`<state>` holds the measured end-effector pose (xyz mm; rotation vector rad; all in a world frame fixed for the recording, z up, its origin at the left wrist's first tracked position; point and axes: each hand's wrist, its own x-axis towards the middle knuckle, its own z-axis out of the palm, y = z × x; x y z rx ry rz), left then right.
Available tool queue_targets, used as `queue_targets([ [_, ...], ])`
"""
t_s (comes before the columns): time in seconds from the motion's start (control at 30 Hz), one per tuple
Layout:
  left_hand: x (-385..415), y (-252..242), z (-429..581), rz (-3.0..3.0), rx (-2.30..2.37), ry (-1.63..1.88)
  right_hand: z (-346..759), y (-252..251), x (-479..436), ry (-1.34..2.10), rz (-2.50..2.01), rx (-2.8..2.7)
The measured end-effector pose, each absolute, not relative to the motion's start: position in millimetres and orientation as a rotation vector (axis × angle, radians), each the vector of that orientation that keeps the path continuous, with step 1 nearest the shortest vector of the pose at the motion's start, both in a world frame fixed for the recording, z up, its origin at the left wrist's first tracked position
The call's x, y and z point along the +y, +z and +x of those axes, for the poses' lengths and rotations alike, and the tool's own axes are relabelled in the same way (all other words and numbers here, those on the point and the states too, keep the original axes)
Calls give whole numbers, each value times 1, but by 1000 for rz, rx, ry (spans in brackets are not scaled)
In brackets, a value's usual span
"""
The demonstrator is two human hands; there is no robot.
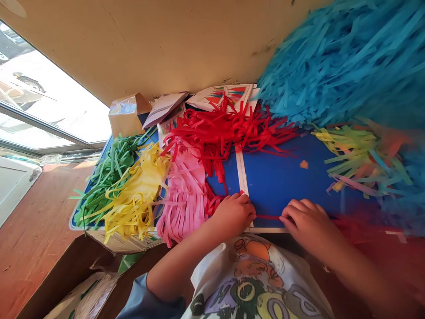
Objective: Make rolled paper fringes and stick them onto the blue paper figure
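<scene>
A thin red paper-like strip (267,217) runs taut between my hands at the front edge of the blue table (275,177). My left hand (236,213) is closed on its left end, knuckles up, resting by the white line across the tabletop. Thumb and fingertips of my right hand (303,218) pinch the strip farther right. Beyond my left hand lies a tangled pile of red fringe strips (219,128). A pink fringed bundle (184,190) is left of that hand, with a yellow bundle (141,190) and a green bundle (114,173) farther left.
A large blue heap of strips (341,62) fills the back right. Mixed-colour strips (361,155) lie below it, and blurred red strips (365,230) at right. Folded papers (219,95) and a tan box (129,113) stand against the wall. An open carton (66,270) sits below left.
</scene>
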<state>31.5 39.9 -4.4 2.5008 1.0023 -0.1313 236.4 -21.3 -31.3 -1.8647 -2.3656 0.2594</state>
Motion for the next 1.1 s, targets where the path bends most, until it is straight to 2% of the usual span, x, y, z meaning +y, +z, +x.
queue_targets([
  [0.47,41,6,47,2648,1031,-387,246,-23,-20,313,-1995,-2380],
  [0.87,43,16,53,2525,1132,-464,286,-24,-16,384,-2244,-2234],
  [1.1,38,16,53,2604,1198,-442,289,-23,-12,457,-2175,-2205],
])
